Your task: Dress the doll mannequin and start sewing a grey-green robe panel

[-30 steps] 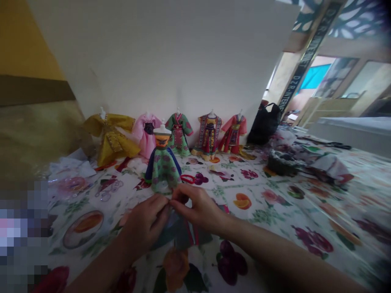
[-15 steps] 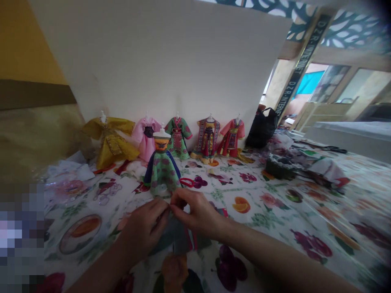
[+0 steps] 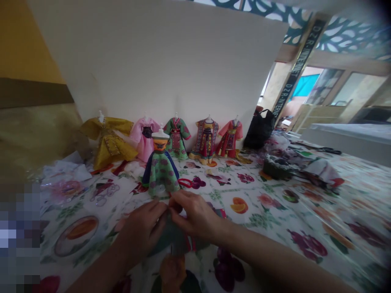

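Note:
My left hand (image 3: 143, 224) and my right hand (image 3: 195, 213) meet at the front middle, fingertips pinched close together. Between and below them is a dark grey-green piece of cloth (image 3: 179, 245) with a red and white band. Both hands grip its upper edge; whatever else the fingertips pinch is too small to make out. Just beyond them stands a small dress form in a green flowered skirt (image 3: 161, 171) with blue sides and an orange top. A red loop-shaped handle (image 3: 185, 183) lies beside that skirt.
Against the white board stand a gold gown (image 3: 111, 142), a pink dress (image 3: 144, 138), a green robe (image 3: 176, 136) and two red costumes. At right are a black bag (image 3: 259, 129), a dark round basket (image 3: 276, 167) and dark scissors (image 3: 328, 150). Plastic packets (image 3: 67, 185) lie left.
The view has shifted slightly, so the scene sits a little further left. My hands stay pinched together, and the cloth beneath them has moved only slightly.

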A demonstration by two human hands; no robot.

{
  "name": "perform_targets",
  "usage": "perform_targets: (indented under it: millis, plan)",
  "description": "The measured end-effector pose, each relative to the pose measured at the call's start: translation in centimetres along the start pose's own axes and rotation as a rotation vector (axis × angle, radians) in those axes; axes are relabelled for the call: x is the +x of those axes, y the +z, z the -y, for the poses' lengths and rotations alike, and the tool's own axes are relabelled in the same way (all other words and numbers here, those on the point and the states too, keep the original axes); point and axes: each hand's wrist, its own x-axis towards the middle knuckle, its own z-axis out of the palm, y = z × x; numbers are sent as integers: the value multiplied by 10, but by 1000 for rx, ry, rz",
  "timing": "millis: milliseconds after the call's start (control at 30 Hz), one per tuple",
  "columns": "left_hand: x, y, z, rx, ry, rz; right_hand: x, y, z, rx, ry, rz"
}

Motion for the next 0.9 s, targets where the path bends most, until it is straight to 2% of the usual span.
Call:
perform_targets:
  millis: [333,900]
  plan:
    - [0,-2,1,-32,-34,16,0,-4,0,50,32,55]
    - [0,-1,-2,42,13,-11,0,-2,-1,-27,-12,28]
